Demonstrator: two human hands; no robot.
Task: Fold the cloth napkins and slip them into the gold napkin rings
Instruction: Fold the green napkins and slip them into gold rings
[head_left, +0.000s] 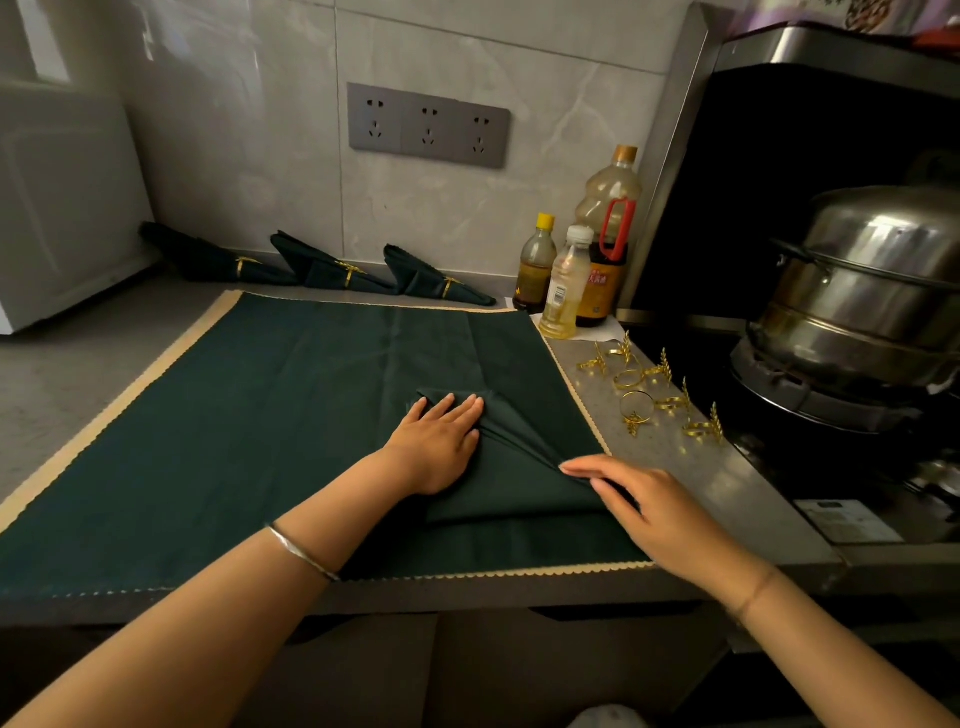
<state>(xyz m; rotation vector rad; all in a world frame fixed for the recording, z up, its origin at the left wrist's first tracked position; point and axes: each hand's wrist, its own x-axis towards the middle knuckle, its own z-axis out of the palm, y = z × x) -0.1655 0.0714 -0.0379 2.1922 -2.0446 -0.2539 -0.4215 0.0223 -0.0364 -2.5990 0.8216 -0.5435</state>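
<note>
The grey stone counter (78, 364) fills the lower half of the frame. Most of it is covered by a large dark green cloth with a cream scalloped border (234, 426), spread flat.

On that cloth, right of centre, lies the dark green cloth napkin (524, 483) I am working on. It is partly folded into a wedge, with several pleated layers fanning from its upper tip down to a broad lower edge. The fabric looks soft and matte, and its creases are shallow, not yet sharp. No ring is on it.

My left hand (441, 441) lies flat on the napkin's left side, fingers straight, pressing the folds down. My right hand (660, 514) rests its straight fingertips on the napkin's right corner. Neither hand grips anything, though I cannot see where the right thumb sits.

Along the wall at upper centre lie three finished dark green napkins (332, 270) in a row, each cinched by a gold band, so I judge three sets done.

Right of the cloth, on bare counter near the stove, sits a cluster of loose gold wire napkin rings with leaf sprigs (649, 389). They are well apart from my hands. I judge this fold has to be tightened and ringed, and several more napkins would be needed to fill the remaining rings.
</note>
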